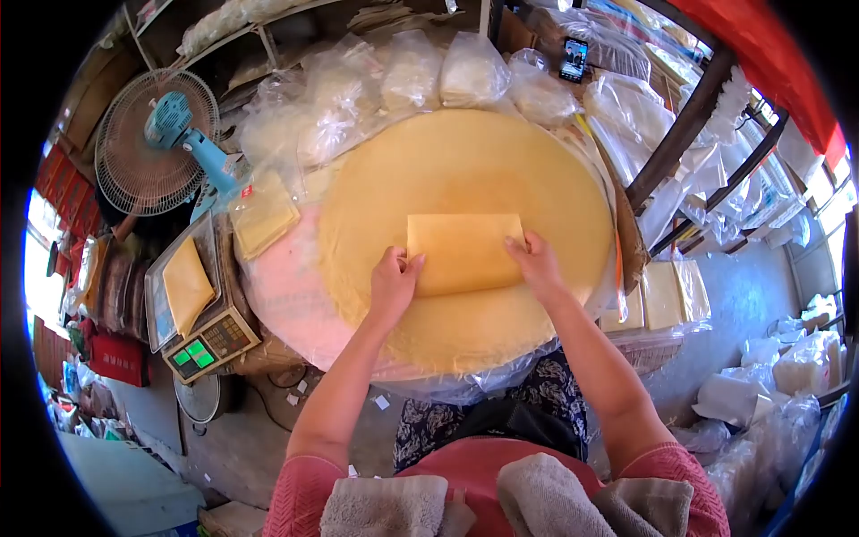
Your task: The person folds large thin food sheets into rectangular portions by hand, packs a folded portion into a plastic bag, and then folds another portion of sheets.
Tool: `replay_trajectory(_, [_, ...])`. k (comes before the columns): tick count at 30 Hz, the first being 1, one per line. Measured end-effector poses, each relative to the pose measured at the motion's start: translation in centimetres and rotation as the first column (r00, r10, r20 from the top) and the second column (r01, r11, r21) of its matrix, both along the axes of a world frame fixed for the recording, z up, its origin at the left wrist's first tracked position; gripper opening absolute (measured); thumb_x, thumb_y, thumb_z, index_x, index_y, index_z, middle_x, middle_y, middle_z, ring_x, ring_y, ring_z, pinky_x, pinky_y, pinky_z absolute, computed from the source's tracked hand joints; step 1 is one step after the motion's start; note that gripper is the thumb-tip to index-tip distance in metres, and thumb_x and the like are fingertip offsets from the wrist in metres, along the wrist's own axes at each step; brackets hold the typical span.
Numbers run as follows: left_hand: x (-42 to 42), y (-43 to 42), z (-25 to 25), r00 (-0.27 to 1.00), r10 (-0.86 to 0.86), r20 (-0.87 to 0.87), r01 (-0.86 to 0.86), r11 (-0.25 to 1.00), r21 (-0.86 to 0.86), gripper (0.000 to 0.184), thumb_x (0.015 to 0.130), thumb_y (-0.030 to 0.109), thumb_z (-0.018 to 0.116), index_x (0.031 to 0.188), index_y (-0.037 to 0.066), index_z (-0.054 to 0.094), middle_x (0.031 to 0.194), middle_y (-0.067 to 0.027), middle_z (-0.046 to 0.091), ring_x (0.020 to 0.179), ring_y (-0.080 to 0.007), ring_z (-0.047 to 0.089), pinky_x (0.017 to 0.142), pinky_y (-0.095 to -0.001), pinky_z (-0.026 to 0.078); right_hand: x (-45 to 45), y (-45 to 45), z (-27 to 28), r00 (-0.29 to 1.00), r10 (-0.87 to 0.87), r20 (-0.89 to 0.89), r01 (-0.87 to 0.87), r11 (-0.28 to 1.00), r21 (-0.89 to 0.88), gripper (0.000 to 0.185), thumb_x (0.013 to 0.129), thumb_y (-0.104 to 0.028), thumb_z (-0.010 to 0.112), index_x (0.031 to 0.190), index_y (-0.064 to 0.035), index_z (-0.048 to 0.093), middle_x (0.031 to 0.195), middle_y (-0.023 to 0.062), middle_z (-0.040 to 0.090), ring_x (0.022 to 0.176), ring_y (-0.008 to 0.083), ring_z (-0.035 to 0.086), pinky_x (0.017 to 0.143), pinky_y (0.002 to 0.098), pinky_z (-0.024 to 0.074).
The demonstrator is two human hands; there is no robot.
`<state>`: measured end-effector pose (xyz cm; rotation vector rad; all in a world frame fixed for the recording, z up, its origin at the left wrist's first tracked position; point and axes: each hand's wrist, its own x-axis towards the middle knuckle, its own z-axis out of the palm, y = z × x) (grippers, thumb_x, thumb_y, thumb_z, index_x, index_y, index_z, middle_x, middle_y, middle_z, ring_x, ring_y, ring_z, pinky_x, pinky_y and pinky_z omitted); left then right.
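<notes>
A wide stack of round, thin yellow pancakes (pixel 465 161) lies on the round table in front of me. On top of it, one pancake is folded into a rectangle; this folded pancake (pixel 465 255) lies near the middle of the stack. My left hand (pixel 395 282) pinches its left edge between thumb and fingers. At the opposite edge, my right hand (pixel 537 261) grips near the upper right corner, thumb on top. The fingertips underneath are partly hidden. Pink-white sheeting (pixel 282 277) shows under the stack on the left.
Left stands a digital scale (pixel 210 345) with a folded yellow piece (pixel 186 285) on its tray. Behind it is a fan (pixel 157 134). Plastic bags of folded sheets (pixel 474 72) line the back, near a phone (pixel 574 59). A dark post (pixel 684 125) rises at right, above packed sheets (pixel 662 295).
</notes>
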<state>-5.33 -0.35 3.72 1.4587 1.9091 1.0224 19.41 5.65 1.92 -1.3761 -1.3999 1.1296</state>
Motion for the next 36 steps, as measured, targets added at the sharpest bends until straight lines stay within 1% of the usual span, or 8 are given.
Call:
replay_trajectory(4, [1.2,0.4,-0.1,0.875,0.107,-0.472,0.087,0.925,0.369,0.052,0.087,0.029,0.063,0.130,0.006,0.046,0.118,-0.0181,0.055,0.109,-0.0303,0.054,0.088,-0.0401,0.045,-0.6,0.8,-0.8,0.965,-0.135,0.223,0.100,0.982,0.160,0.030,0.085,-0.027,0.067,0.076,-0.0016,0.054,0.060,-0.0021,0.040,0.056,0.0108,0.036,0.049,0.0316,0.0321])
replay_trajectory(7, [2.8,1.9,0.3,0.759,-0.092,-0.644,0.258,0.951,0.168,0.064,0.090,0.041,0.055,0.142,0.012,0.033,0.147,-0.0160,0.029,0.136,-0.0336,0.025,0.109,-0.0493,0.024,-0.9,1.2,-1.2,0.917,-0.190,0.351,0.111,0.966,0.233,0.030,0.084,-0.028,0.066,0.081,0.0002,0.056,0.066,0.0123,0.053,0.062,0.0252,0.050,0.055,0.0379,0.0403])
replay_trajectory(17, [4.4,3.9,-1.1,0.728,-0.224,-0.648,0.227,0.971,-0.081,0.070,0.092,0.059,0.035,0.146,0.016,0.028,0.153,-0.0121,0.020,0.142,-0.0295,0.014,0.111,-0.0567,0.009,-1.4,1.1,-0.9,0.895,-0.262,0.361,0.197,0.958,0.207,0.027,0.085,-0.025,0.064,0.094,0.0001,0.058,0.078,0.0186,0.061,0.071,0.0328,0.061,0.062,0.0414,0.0461])
replay_trajectory(23, [4.2,3.9,-1.9,0.739,-0.197,-0.644,0.225,0.974,-0.040,0.070,0.091,0.059,0.035,0.146,0.016,0.028,0.153,-0.0119,0.020,0.142,-0.0286,0.014,0.111,-0.0582,0.005,-0.7,-2.8,-2.7,0.972,-0.230,0.048,0.192,0.896,0.400,0.039,0.081,-0.018,0.070,0.113,0.0000,0.056,0.088,0.0127,0.063,0.074,0.0247,0.062,0.068,0.0354,0.0498])
replay_trajectory(26, [4.5,3.7,-2.0,0.723,-0.197,-0.662,0.224,0.973,-0.044,0.069,0.092,0.058,0.036,0.146,0.016,0.028,0.153,-0.0125,0.021,0.142,-0.0295,0.016,0.110,-0.0594,0.008,1.0,-5.5,-0.9,0.984,-0.163,0.073,0.160,0.986,0.048,0.047,0.077,-0.016,0.074,0.117,-0.0010,0.054,0.091,0.0113,0.063,0.079,0.0218,0.062,0.073,0.0323,0.0502])
replay_trajectory(29, [4.7,3.9,-2.2,0.718,-0.219,-0.661,0.260,0.965,-0.038,0.070,0.090,0.059,0.038,0.145,0.016,0.030,0.152,-0.0129,0.024,0.141,-0.0296,0.018,0.109,-0.0612,0.007,1.1,-5.4,1.7,0.943,-0.094,0.319,0.107,0.994,-0.022,0.051,0.078,-0.016,0.071,0.123,-0.0027,0.051,0.102,0.0152,0.060,0.093,0.0248,0.061,0.081,0.0362,0.0487])
replay_trajectory(31, [4.6,3.7,-2.4,0.730,-0.187,-0.658,0.230,0.973,-0.022,0.071,0.089,0.059,0.040,0.145,0.016,0.031,0.151,-0.0132,0.025,0.141,-0.0297,0.019,0.109,-0.0623,0.007,2.0,-3.8,-0.2,0.815,-0.198,0.544,0.026,0.951,0.309,0.059,0.079,-0.017,0.068,0.132,-0.0074,0.044,0.121,0.0195,0.053,0.112,0.0315,0.053,0.092,0.0410,0.0438])
replay_trajectory(36, [4.1,3.7,-4.0,0.782,-0.104,-0.614,0.208,0.973,0.100,0.072,0.088,0.060,0.041,0.144,0.016,0.032,0.151,-0.0134,0.026,0.141,-0.0295,0.018,0.109,-0.0628,0.007,-2.7,-0.5,5.0,0.514,-0.057,0.856,-0.547,0.746,0.379,0.062,0.086,-0.021,0.059,0.142,-0.0129,0.034,0.149,0.0180,0.025,0.135,0.0423,0.025,0.107,0.0542,0.0248])
